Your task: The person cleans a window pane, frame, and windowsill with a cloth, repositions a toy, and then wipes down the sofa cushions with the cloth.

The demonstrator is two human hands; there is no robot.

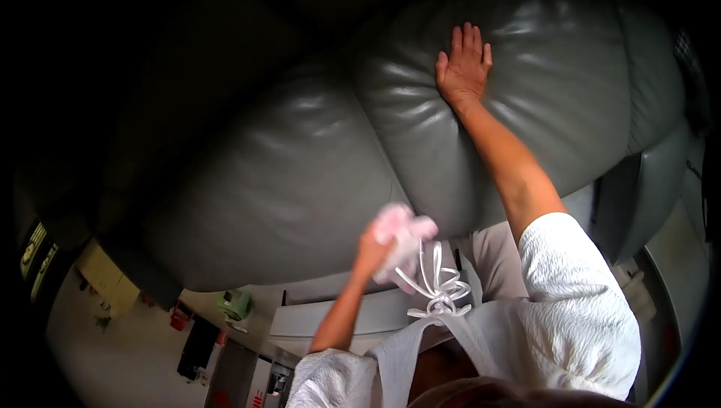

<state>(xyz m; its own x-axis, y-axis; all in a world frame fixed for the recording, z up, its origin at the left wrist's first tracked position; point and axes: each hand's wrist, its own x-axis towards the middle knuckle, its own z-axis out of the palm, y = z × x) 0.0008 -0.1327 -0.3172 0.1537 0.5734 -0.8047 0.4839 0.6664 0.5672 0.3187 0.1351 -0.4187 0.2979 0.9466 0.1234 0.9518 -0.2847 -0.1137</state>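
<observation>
My right hand presses flat on the grey leather sofa, fingers spread, with creases in the leather around it. Nothing is in that hand. Near the sofa's front edge, my left hand is closed around a pink and white cloth, which is blurred and hangs down in front of my body. The cloth partly hides the fingers. A white bow on my top lies just beside the cloth.
A sofa armrest stands at the right. At the lower left are a yellowish surface, a green object and a dark rectangular item. A light-coloured low piece of furniture lies below the sofa's edge.
</observation>
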